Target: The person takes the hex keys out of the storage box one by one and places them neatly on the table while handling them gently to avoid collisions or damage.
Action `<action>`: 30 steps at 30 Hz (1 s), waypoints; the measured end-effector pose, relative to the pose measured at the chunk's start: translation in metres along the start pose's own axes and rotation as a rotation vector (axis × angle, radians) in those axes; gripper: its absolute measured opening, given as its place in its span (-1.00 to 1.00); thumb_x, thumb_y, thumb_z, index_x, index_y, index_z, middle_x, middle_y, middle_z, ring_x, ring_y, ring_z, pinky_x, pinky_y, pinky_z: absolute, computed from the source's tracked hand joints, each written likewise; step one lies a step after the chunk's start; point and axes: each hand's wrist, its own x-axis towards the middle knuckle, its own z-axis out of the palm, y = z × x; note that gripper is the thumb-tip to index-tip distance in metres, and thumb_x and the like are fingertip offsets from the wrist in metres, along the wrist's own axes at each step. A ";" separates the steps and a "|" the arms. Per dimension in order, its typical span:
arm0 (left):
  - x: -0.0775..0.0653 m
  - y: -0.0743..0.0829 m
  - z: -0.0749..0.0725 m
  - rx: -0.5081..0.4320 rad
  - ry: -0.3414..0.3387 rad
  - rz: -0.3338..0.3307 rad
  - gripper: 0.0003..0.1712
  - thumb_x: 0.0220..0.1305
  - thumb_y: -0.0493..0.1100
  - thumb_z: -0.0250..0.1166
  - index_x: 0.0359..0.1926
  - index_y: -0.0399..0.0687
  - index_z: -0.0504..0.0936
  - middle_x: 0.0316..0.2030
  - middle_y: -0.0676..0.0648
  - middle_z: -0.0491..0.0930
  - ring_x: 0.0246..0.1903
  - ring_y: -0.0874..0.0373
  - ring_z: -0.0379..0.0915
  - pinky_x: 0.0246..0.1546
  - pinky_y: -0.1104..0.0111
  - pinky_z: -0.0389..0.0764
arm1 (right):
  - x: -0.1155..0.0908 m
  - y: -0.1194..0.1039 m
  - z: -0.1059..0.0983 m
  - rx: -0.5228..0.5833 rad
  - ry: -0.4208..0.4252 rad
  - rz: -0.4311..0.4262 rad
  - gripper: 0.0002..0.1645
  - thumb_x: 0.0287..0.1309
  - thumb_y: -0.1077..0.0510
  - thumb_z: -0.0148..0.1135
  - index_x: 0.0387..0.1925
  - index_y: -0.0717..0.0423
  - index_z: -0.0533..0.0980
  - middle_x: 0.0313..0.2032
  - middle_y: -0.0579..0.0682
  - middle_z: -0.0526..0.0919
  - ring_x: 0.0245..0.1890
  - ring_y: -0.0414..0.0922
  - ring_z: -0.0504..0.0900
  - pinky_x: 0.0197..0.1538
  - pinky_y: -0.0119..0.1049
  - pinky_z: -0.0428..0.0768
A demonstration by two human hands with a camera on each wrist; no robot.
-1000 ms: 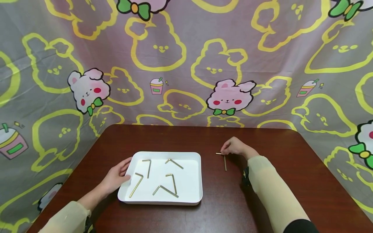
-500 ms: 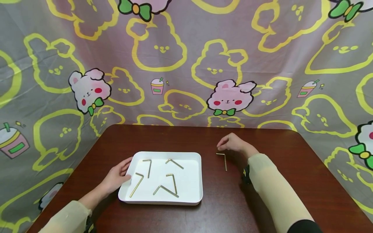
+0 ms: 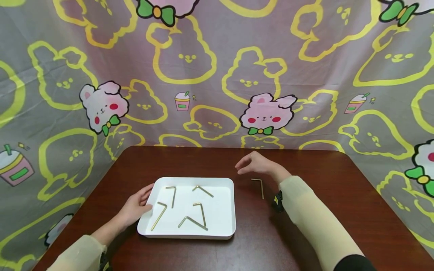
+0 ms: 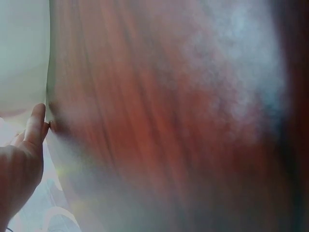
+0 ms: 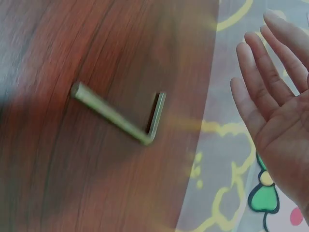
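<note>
Loose dull-gold, L-shaped metal hex key (image 5: 112, 114): lies flat at half past two from the tray, well apart from it; on my head view its short arm points to 9 o'clock, its long arm to 6.
Person's bare right hand (image 3: 255, 162): released, hanging at the loose key's 11 o'clock and apart from it, a gap between thumb and fingertips; my right wrist view shows the fingers extended and parted.
White, shallow rectangular tray (image 3: 222, 210): sits flat at 8 to 9 o'clock from the loose key, corners rounded.
Five similar gold-coloured metal hex keys (image 3: 174, 197): lie in the tray near its 11, 1, 4, 5 and 8 o'clock; I cannot tell whether the 4 and 5 o'clock pair touch.
Bare left hand (image 3: 137, 203): grasping the tray's 9 o'clock side, thumb at the rim, other fingers partly hidden along the outer wall.
Pale cream sleeves (image 3: 315, 218): reach in from 7 and 5 o'clock.
Glossy reddish-brown wood-grain table (image 3: 257, 241): supports tray and loose key; blurred on my left wrist view.
Grey-pink fabric backdrop (image 3: 210, 41): rises from 9 through 12 to 3 o'clock, printed with yellow animal outlines and white-pink rabbits.
</note>
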 end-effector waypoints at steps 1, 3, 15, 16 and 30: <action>0.000 0.000 0.000 0.000 0.000 -0.001 -0.21 0.18 -0.56 0.17 0.42 -0.43 0.10 0.29 -0.47 0.24 0.25 -0.27 0.26 0.15 0.03 0.40 | 0.001 -0.002 0.002 0.004 -0.003 -0.008 -0.71 0.06 0.16 0.44 -0.14 0.15 0.71 -0.15 0.05 0.73 -0.09 -0.09 0.62 0.00 -0.15 0.60; 0.000 0.000 0.000 0.001 -0.002 -0.003 -0.21 0.18 -0.56 0.17 0.42 -0.42 0.09 0.29 -0.47 0.24 0.26 -0.27 0.25 0.15 0.03 0.39 | 0.003 -0.006 0.005 0.011 -0.009 -0.019 -0.72 0.05 0.16 0.44 -0.15 0.12 0.71 -0.13 0.08 0.72 -0.10 -0.10 0.62 -0.02 -0.17 0.61; 0.001 0.000 -0.001 -0.005 -0.002 -0.020 -0.21 0.20 -0.54 0.16 0.43 -0.39 0.08 0.31 -0.45 0.23 0.26 -0.27 0.25 0.14 0.06 0.40 | 0.013 -0.037 0.017 0.017 -0.085 -0.129 -0.68 0.03 0.22 0.45 -0.12 0.23 0.68 -0.17 0.16 0.72 -0.16 -0.13 0.68 -0.07 -0.24 0.63; 0.001 0.000 -0.001 -0.006 -0.001 -0.020 -0.21 0.20 -0.54 0.16 0.43 -0.39 0.08 0.31 -0.45 0.23 0.27 -0.27 0.24 0.14 0.06 0.40 | 0.014 -0.039 0.018 0.015 -0.092 -0.136 -0.68 0.03 0.23 0.45 -0.13 0.24 0.68 -0.16 0.18 0.72 -0.17 -0.14 0.68 -0.08 -0.25 0.63; 0.000 0.000 0.000 0.000 0.001 -0.012 -0.21 0.20 -0.54 0.17 0.43 -0.40 0.09 0.31 -0.45 0.22 0.26 -0.27 0.24 0.15 0.06 0.37 | 0.023 -0.061 0.045 -0.050 -0.168 -0.149 -0.63 0.00 0.17 0.48 -0.14 0.27 0.68 -0.32 -0.11 0.73 -0.28 -0.24 0.68 -0.15 -0.35 0.62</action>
